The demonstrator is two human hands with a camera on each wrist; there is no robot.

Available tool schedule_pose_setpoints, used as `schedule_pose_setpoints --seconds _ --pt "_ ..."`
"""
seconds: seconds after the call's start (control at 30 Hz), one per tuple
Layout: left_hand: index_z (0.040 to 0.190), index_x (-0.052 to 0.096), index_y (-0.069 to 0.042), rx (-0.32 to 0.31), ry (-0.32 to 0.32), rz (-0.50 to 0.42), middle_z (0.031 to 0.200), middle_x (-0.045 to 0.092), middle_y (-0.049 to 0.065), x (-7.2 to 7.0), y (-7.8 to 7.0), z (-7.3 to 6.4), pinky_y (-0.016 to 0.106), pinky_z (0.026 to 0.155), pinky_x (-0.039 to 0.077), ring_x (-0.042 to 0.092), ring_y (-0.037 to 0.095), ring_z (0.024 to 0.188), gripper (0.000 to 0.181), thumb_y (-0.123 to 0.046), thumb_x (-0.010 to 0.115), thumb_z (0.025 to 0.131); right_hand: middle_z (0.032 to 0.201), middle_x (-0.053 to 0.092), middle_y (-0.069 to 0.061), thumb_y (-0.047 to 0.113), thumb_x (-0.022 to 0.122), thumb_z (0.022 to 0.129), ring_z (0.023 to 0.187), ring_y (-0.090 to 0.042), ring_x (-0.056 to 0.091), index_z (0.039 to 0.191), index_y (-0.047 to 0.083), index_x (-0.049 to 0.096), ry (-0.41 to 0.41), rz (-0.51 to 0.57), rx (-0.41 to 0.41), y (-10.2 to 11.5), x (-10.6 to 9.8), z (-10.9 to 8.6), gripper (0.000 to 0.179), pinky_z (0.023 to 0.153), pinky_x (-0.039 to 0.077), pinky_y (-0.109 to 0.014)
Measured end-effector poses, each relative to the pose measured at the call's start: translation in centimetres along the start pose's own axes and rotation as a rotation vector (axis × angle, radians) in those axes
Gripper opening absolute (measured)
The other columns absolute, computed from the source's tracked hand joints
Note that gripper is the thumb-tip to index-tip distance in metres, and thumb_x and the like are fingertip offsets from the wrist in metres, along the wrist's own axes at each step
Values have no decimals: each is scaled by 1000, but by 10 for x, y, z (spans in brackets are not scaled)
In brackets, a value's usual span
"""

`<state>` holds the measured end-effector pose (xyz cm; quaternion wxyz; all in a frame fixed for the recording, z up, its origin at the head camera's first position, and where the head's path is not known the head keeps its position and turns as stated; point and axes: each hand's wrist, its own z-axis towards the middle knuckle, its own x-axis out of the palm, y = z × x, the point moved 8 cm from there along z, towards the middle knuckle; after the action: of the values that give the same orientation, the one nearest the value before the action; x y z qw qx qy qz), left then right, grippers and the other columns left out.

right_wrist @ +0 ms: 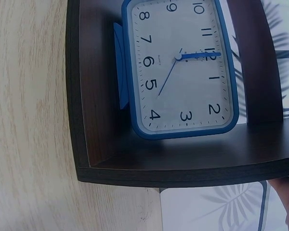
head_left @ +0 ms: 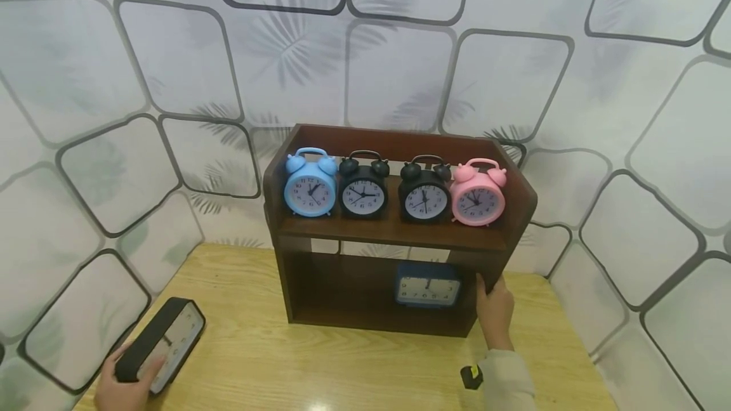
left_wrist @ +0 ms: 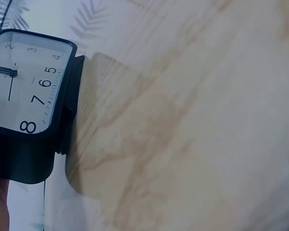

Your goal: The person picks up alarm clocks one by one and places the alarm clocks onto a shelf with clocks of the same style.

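My left hand (head_left: 128, 379) grips a black rectangular alarm clock (head_left: 162, 344) at the table's left side, thumb over its white face. In the left wrist view the same clock (left_wrist: 31, 86) is tilted, close over the tabletop. My right hand (head_left: 495, 313) holds the right side panel of a dark brown two-tier shelf (head_left: 394, 240). On the lower tier, towards the right, stands a blue rectangular clock (head_left: 428, 285). A light blue twin-bell clock (head_left: 311, 190), two black twin-bell clocks (head_left: 363, 192) and a pink one (head_left: 478, 198) stand in a row on the upper tier.
The shelf stands on a light wood-grain table (head_left: 245, 360). A small black object with a yellow mark (head_left: 471, 377) lies beside my right sleeve. Patterned walls (head_left: 400, 75) close in the back and both sides.
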<state>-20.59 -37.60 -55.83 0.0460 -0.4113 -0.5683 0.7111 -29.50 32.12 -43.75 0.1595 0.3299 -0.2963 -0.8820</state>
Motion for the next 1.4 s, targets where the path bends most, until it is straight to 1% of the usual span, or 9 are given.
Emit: schedule_pose_setpoints --seconds 0.1,0.17,0.27,0.5,0.67,0.73,1.0,1.27,1.4 --pt "137 43 -13 3 48 29 116 52 3 5 1 1 14 63 31 43 -11 81 81 -41 79 71 80 61 -40 9 61 87 71 -56 58 95 -15 54 5 0 3 -1 1 0 26 62 43 -61" --pt "141 36 -13 5 86 30 127 47 18 10 1 1 24 69 39 54 16 93 84 -38 78 72 80 61 -40 9 61 87 71 -56 58 95 -15 54 8 -1 2 -1 1 1 26 62 42 -61" --pt "145 24 -13 12 123 15 138 35 29 14 2 0 43 77 39 44 48 112 90 -34 76 75 80 61 -40 9 61 87 71 -56 58 95 -15 54 9 -1 1 -1 1 1 26 62 43 -61" --pt "150 9 -19 -25 140 -15 137 31 36 18 7 -2 60 90 33 38 53 115 101 -32 76 75 81 60 -40 9 61 87 73 -57 58 96 -15 54 9 -10 10 -2 1 3 27 63 43 -62" --pt "149 3 -24 -68 139 -45 123 36 43 22 11 -5 59 78 34 41 55 105 104 -32 75 75 82 60 -41 10 61 88 74 -57 58 96 -14 54 8 -13 8 -1 1 3 27 64 43 -62" --pt "149 8 -20 -65 123 -49 124 38 40 22 9 -7 47 72 37 43 51 104 100 -32 75 75 82 60 -41 10 61 88 74 -57 58 96 -14 53 6 -13 7 -1 0 3 27 64 43 -62" --pt "136 27 16 -117 154 28 131 38 42 28 19 -7 58 103 31 36 53 121 94 -47 66 78 83 60 -41 10 62 87 75 -58 58 97 -15 54 9 -14 11 -1 2 3 28 65 43 -62" --pt "152 4 -18 -46 140 -114 157 8 21 27 8 -6 60 110 20 18 49 139 107 -26 77 74 83 61 -41 10 61 88 74 -57 58 97 -15 54 12 -14 20 -3 3 2 28 64 44 -61" --pt "148 18 -1 -31 170 -6 148 26 31 28 9 -5 56 108 27 31 48 132 97 -32 75 75 82 60 -41 10 62 88 74 -57 58 97 -15 54 12 -12 15 -2 2 1 28 64 44 -61"
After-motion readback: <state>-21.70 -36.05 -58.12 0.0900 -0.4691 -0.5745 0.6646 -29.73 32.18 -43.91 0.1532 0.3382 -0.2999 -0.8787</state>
